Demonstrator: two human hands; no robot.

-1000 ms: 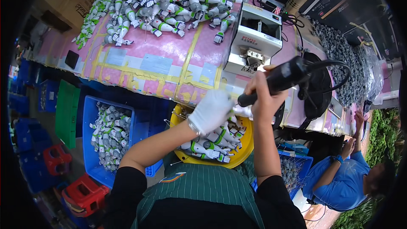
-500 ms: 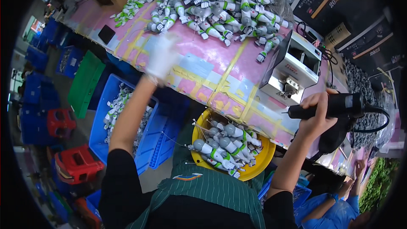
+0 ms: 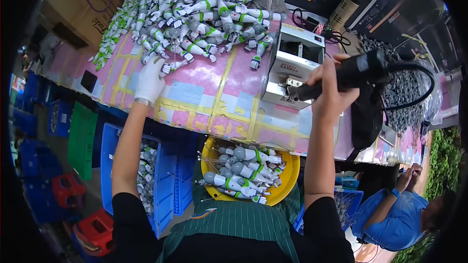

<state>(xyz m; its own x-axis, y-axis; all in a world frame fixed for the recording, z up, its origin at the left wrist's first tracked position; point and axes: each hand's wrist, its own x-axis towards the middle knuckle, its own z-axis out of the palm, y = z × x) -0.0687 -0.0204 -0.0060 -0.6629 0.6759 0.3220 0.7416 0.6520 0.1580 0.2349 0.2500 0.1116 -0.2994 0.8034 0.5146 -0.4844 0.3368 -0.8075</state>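
Observation:
My left hand (image 3: 150, 82), in a white glove, is at the near edge of a large heap of white, grey and green toy arms (image 3: 195, 19). Its fingers and thumb close on the fist end of one toy arm (image 3: 179, 63) lying on the table. My bare right hand (image 3: 331, 85) grips a black electric screwdriver (image 3: 363, 69), with a cable looping from its rear. The screwdriver's front end is at the outlet of a white box-shaped screw feeder (image 3: 287, 65); whether the tip touches a screw is too small to tell.
A yellow tub (image 3: 291, 175) of toy arms stands in front of me, below the taped pink table edge (image 3: 229, 122). Left of it is a blue crate (image 3: 165, 180) with more parts. A phone (image 3: 88, 81) lies at the table's left. A person in blue (image 3: 390, 219) sits at right.
My left hand has come to the heap's edge and closed on a toy arm. The screwdriver has moved from beside the screw feeder to its outlet. The whole view has shifted.

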